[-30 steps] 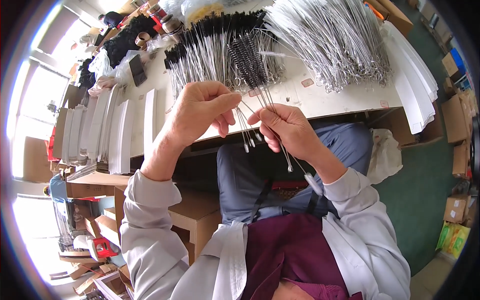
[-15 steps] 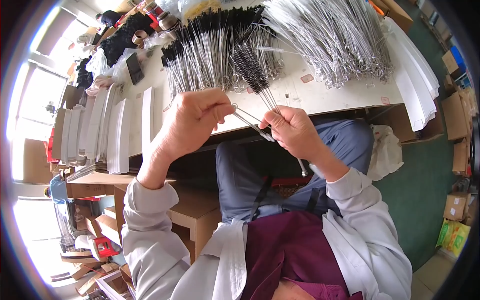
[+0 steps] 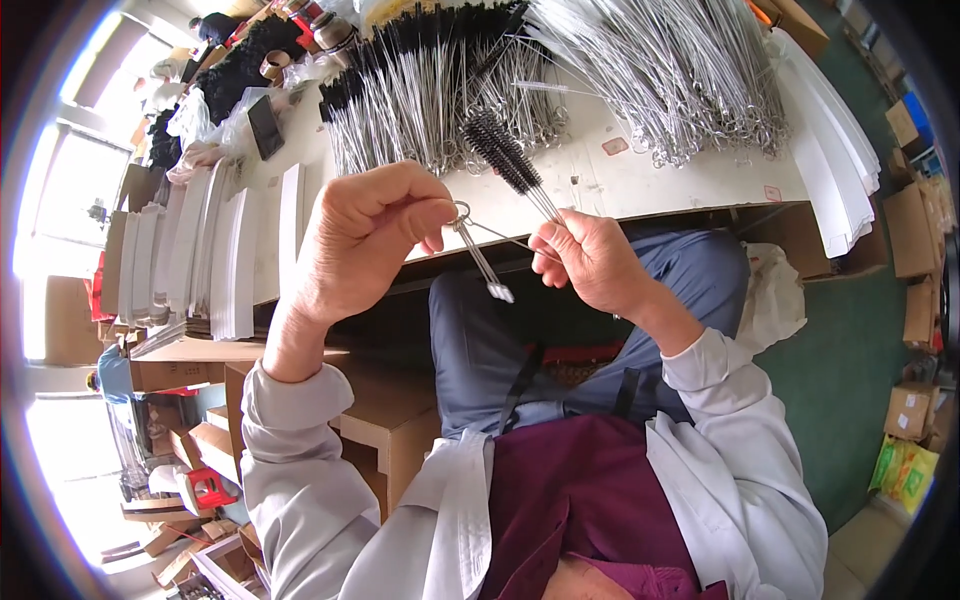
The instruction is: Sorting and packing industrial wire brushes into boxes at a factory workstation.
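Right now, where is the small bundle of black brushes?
In the head view's upper middle, the right hand grips the bundle, its top overlapping the larger black brush pile.

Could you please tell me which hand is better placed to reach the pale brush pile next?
Probably the right hand: the pale brush pile is nearer it, though it already holds black-bristled brushes. The left hand is farther away and holds looped wires.

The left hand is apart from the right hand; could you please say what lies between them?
The head view shows a thin wire between the left hand and the right hand; white-tipped wires hang from the left.
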Demonstrator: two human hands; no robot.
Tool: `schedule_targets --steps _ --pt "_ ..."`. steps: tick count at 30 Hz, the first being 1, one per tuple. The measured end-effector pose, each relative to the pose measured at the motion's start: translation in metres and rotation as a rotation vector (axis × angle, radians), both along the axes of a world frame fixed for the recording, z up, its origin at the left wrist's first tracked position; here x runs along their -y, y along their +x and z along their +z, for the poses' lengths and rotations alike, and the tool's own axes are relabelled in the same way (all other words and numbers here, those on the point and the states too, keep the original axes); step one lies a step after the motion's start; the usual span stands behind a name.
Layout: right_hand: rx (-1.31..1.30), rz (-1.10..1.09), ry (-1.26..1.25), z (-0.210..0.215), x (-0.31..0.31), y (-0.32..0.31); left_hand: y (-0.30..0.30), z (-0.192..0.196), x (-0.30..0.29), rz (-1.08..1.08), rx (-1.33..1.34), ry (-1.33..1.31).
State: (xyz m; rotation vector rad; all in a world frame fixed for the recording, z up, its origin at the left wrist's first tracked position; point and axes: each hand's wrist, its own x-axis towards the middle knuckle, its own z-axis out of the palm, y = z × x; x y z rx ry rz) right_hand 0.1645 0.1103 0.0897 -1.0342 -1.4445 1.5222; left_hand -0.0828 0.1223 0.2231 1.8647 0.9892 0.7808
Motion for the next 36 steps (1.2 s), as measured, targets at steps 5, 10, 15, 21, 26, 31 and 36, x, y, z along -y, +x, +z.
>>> schedule_targets --steps 5,10,15,21,26,31,36 --pt "0.048 -0.073 0.386 0.003 -0.008 -0.015 0.011 0.007 0.004 -0.047 0.144 -0.1" --pt "-0.298 0.146 0.085 0.014 0.0 -0.027 0.012 -0.006 -0.007 -0.034 0.321 -0.184" --pt "-0.434 0.219 -0.154 0.0 0.016 -0.025 0.004 -0.018 -0.014 0.036 0.312 -0.206" --pt "-0.355 0.195 -0.229 -0.014 0.031 -0.023 -0.002 -0.036 -0.022 0.113 0.287 -0.08" --pt "-0.185 0.176 -0.18 -0.024 0.036 -0.021 -0.002 -0.051 -0.023 0.279 0.167 0.088" --pt "-0.066 0.067 0.039 -0.041 0.04 -0.022 0.004 -0.06 -0.015 0.373 0.025 0.195" --pt "0.076 0.035 0.038 -0.045 0.036 -0.025 0.009 -0.07 0.014 0.158 -0.389 0.852"
